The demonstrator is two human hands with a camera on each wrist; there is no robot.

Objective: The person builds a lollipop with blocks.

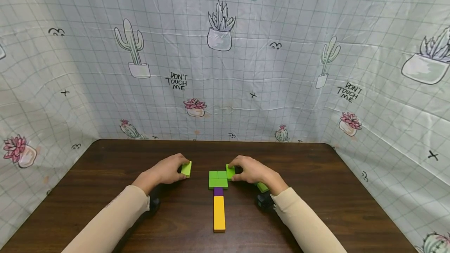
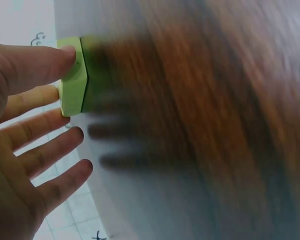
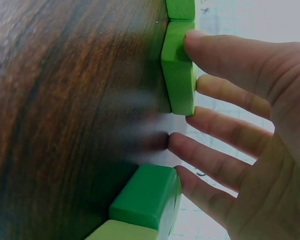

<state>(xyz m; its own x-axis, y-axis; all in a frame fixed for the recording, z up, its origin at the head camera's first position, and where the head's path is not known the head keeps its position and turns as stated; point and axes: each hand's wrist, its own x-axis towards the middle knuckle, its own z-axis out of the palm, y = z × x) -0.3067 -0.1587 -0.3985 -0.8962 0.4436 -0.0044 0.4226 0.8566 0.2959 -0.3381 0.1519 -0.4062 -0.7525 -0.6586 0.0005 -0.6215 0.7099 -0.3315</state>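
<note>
My left hand (image 1: 168,170) pinches a light green block (image 1: 186,169) between thumb and fingers, to the left of a group of blocks. The left wrist view shows this block (image 2: 72,77) close over the wood, its other fingers spread. My right hand (image 1: 250,170) pinches a brighter green block (image 1: 230,171), which stands right against the group's right side. In the group, two small green blocks (image 1: 213,175) sit behind a wider green block (image 1: 218,184). A purple block (image 1: 218,191) and a long yellow block (image 1: 219,214) extend from it toward me.
Under my right hand, partly hidden, lie a dark green block (image 3: 145,195) and a light green block (image 3: 122,231). The dark wooden table (image 1: 116,163) meets a cactus-print cloth (image 1: 225,69) at the back and sides. Small black devices (image 1: 264,200) sit below both wrists.
</note>
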